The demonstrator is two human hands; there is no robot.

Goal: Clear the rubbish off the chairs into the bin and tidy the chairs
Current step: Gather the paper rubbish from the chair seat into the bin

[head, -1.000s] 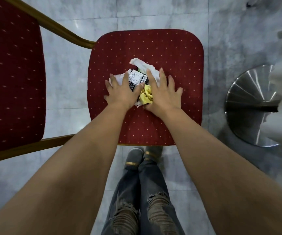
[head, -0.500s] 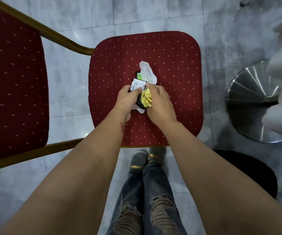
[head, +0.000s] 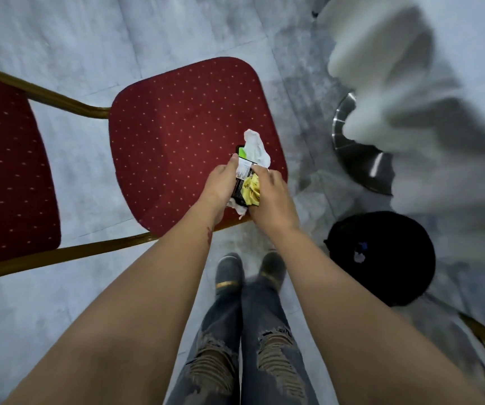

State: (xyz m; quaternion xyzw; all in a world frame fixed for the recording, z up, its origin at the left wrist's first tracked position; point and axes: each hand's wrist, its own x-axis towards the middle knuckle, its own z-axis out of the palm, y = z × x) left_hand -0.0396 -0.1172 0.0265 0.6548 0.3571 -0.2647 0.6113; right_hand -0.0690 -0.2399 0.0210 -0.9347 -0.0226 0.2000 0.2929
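Note:
A bundle of rubbish [head: 248, 173], made of white tissue, a black printed wrapper and crumpled yellow paper, is held between both hands above the front right corner of the red dotted chair seat [head: 183, 135]. My left hand [head: 221, 182] grips its left side, my right hand [head: 270, 197] grips its right side with fingers curled round the yellow paper. The black bin [head: 381, 258] stands on the floor to the lower right of my hands, with a few scraps inside.
A second red chair seat [head: 5, 171] sits at the left, with gold frame rails [head: 60, 252] between the chairs. A white draped cloth [head: 410, 83] and a round steel table base [head: 352, 159] stand at the right. My feet are below the seat edge.
Both hands closed round the rubbish and lifted it, carrying it right toward the seat's corner. The view swung right and the black bin came into sight.

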